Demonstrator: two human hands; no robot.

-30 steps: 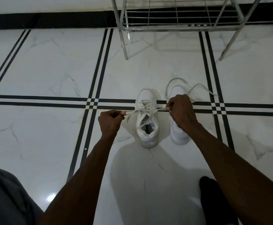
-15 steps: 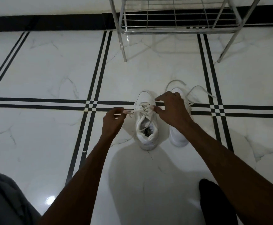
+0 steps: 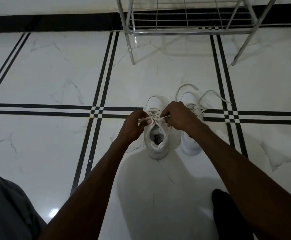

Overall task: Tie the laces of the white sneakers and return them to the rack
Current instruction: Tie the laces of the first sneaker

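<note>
Home interior, likely an entryway or hallway by a shoe rack.

Glossy white marble-look floor tiles (image 3: 54, 75) with black double-line borders crossing in a grid, black skirting band (image 3: 54, 21) along a pale wall. Chrome wire rack (image 3: 184, 19) on thin metal legs against that wall, lowest shelf bare. Pair of white sneakers (image 3: 157, 135) on the floor just in front of it, laces loose on the right shoe. Dim indoor lighting, one small glare spot on the tiles.

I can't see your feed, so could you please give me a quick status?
Left hand and right hand each pinching a lace end over the left sneaker. Right sneaker laces loose. Rack ahead, nothing between.
</note>
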